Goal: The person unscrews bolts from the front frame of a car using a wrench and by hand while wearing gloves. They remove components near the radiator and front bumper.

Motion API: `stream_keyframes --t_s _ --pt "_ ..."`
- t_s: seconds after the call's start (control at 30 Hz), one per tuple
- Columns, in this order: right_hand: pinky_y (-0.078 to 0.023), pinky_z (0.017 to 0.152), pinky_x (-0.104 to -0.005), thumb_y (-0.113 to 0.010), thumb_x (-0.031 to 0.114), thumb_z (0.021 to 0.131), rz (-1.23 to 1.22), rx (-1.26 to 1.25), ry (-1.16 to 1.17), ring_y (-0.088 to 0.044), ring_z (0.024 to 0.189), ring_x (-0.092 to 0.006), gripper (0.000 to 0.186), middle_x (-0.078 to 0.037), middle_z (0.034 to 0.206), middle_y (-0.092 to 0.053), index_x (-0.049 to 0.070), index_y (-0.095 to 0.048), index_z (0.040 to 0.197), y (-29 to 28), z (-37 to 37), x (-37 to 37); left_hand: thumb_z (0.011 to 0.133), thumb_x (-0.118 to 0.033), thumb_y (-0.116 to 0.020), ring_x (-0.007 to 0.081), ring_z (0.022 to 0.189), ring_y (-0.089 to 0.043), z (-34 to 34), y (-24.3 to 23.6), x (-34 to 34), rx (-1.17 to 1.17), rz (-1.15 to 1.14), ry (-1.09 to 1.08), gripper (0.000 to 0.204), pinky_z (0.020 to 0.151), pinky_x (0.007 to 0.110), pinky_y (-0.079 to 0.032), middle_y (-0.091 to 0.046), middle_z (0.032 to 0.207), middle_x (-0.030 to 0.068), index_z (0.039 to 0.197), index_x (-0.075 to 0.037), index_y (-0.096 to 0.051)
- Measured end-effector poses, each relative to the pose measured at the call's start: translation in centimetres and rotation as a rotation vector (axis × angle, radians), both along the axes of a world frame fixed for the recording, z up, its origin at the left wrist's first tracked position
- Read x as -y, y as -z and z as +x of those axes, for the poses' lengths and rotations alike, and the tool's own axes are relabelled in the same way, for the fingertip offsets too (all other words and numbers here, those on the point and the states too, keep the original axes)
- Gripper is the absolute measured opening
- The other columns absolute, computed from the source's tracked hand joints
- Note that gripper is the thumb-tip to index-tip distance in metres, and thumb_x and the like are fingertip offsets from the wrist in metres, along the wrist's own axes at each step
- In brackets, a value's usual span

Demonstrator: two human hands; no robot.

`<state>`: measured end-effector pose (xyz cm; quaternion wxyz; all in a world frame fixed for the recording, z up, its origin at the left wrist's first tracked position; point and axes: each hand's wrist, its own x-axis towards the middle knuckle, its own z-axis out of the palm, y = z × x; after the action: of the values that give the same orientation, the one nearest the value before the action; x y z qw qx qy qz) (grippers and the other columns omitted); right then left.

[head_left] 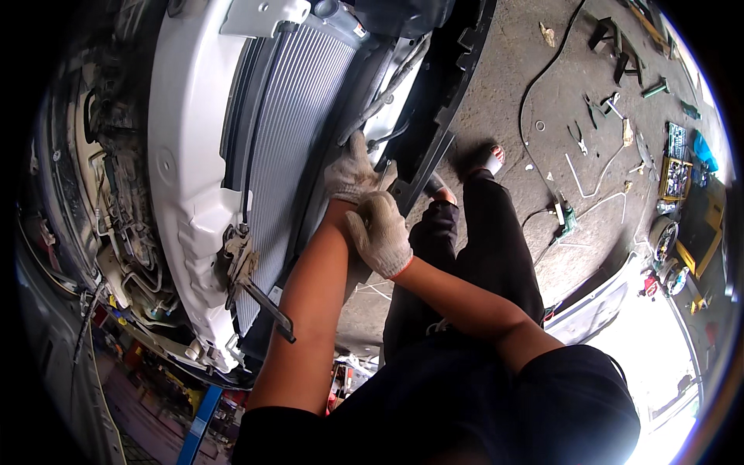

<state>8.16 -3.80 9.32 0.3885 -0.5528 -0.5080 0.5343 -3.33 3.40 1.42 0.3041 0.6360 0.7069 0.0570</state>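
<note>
- I see the front of the car already stripped: the radiator (298, 116) with its fine fins stands bare, and the white front panel (186, 178) beside it is exposed, so I judge the opening-up work is done.
- My left hand (353, 174), in a knit work glove, is pressed at the lower edge of the radiator, just beside the dark bumper piece (438, 101). Its fingers are bent around something there, maybe a hose or a bracket, but the thing itself is hidden under the glove.
- My right hand (381, 232), also gloved, lies over my left wrist and touches it. Its fingers are curled closed, and I cannot tell if they hold a small tool or nothing.
- A thin metal piece shows between the two hands (too small for me to say what it is).
- The hood latch (236, 260) on the white panel is in its place, with a dark bar (267, 306) hanging from it.
- On the concrete floor (504, 93) many hand tools (604, 101) lie spread well apart from the car, and a tray of small parts (676, 177) is near them.
- My judgement: the work at the radiator's lower side is in the middle. The radiator sits in its frame and nothing is lifted out yet, so the loosening or fastening there is left to finish.
</note>
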Motion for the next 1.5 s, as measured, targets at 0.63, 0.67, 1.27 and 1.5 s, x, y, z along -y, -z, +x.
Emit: stream_keyframes --t_s 0.63,0.67,1.27,1.5 --pt "-0.060 0.079 -0.0422 -0.071 0.016 0.089 0.446 0.213 -0.405 -0.071 0.092 -0.0324 0.020 -0.012 0.103 -0.070 0.006 -0.063 0.105 3.0 3.3 -3.1 0.078 -0.053 -0.079 0.0455 0.097 -0.073 1.3 -1.5 -0.1 -0.277 -0.032 0.025 0.091 0.087 0.055 -0.056 -0.073 0.105 0.0256 0.145 -0.011 -0.036" --pt "-0.060 0.079 -0.0417 -0.071 0.014 0.087 0.383 0.233 -0.383 -0.071 0.090 -0.0332 0.022 -0.013 0.102 -0.070 0.006 -0.064 0.107 2.8 3.3 -4.2 0.079 -0.054 -0.078 0.0438 0.098 -0.073 0.9 -1.1 0.3 -0.282 0.023 0.047 0.094 0.086 0.053 -0.057 -0.073 0.106 0.0246 0.149 -0.010 -0.034" --pt "-0.056 0.053 -0.0318 -0.053 0.026 0.109 -0.346 0.190 0.122 -0.068 0.056 -0.0172 0.031 -0.010 0.080 -0.071 -0.002 -0.066 0.110 5.5 5.9 -15.8 0.081 -0.058 -0.075 0.0363 0.088 -0.077 1.2 -1.0 -0.4 -0.295 -0.089 0.019 0.074 0.080 0.048 -0.061 -0.077 0.101 0.0199 0.130 -0.013 -0.043" --pt "-0.059 0.069 -0.0478 -0.064 0.024 0.102 -0.098 0.271 0.222 -0.072 0.079 -0.0448 0.023 -0.027 0.080 -0.071 0.001 -0.069 0.101 5.3 4.4 -13.5 0.080 -0.057 -0.079 0.0336 0.087 -0.078 0.8 -0.1 0.2 -0.252 0.096 0.024 0.077 0.079 0.047 -0.062 -0.078 0.098 0.0163 0.131 -0.014 -0.042"
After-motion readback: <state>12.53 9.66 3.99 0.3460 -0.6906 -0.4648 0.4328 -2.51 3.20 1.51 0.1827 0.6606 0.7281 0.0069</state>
